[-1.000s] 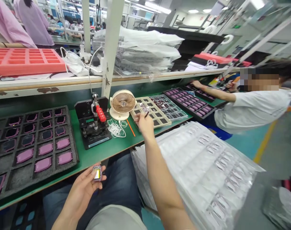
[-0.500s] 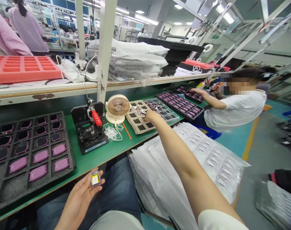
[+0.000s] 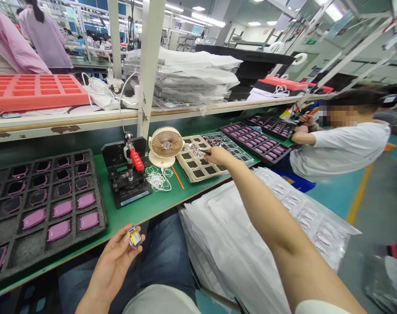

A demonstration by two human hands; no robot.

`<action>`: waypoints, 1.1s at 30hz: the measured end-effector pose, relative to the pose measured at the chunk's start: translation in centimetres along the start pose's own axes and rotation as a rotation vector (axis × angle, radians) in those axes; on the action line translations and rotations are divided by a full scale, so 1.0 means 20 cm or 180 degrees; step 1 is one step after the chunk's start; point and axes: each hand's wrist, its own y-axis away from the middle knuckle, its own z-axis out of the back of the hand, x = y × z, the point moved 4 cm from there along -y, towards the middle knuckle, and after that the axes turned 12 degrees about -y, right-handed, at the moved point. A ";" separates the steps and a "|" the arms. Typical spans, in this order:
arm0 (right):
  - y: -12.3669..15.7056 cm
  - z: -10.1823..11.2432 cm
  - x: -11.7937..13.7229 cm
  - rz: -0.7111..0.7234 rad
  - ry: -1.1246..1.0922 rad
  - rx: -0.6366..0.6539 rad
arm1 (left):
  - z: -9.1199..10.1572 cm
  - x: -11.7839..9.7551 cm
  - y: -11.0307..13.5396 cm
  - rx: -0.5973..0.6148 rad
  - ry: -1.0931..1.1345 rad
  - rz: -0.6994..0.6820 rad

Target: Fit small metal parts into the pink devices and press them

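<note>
In my left hand (image 3: 115,257), above my lap, is an open purple watch case (image 3: 134,238) with a yellow-edged white part inside; thumb and fingers hold it by its edges. My right arm reaches across to a beige compartment tray (image 3: 198,175). There my right hand (image 3: 218,156) is closed on a thin dark tool, probably tweezers (image 3: 205,151), its tip by a heap of small parts (image 3: 194,150). On the left, a black foam tray (image 3: 102,218) holds several purple watches, some screen up, others showing purple backs (image 3: 59,230).
A toggle-clamp press (image 3: 131,174) with a red handle and a beige fan (image 3: 166,146) stand on the green bench. White cable (image 3: 157,179) and an orange stick (image 3: 178,177) lie nearby. Plastic-wrapped sheets (image 3: 218,231) are stacked at the right. A co-worker (image 3: 345,144) sits beyond.
My left hand has tilted the watch case. My right hand has drawn slightly back, so the dark tool shows over the beige tray. The view has shifted a little left.
</note>
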 end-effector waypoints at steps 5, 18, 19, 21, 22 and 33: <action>0.48 -0.05 0.23 0.0845 -0.0629 -0.0359 | -0.09 -0.07 -0.01 0.0035 -0.0016 -0.0333; 1.40 -0.54 0.87 0.3362 -0.2255 0.0092 | -0.12 -0.01 0.01 -0.0385 -0.0539 -0.0739; 1.39 -0.54 0.87 0.3406 -0.2236 0.0072 | -0.12 -0.01 0.02 -0.0435 -0.0550 -0.0769; 1.39 -0.54 0.88 0.3507 -0.2202 0.0010 | -0.11 -0.01 0.03 -0.0532 -0.0565 -0.0818; 1.40 -0.54 0.88 0.3552 -0.2187 -0.0025 | -0.10 -0.01 0.03 -0.0573 -0.0573 -0.0841; 1.39 -0.56 0.87 0.3567 -0.2027 -0.0077 | -0.12 0.01 0.02 -0.0651 -0.0655 -0.0883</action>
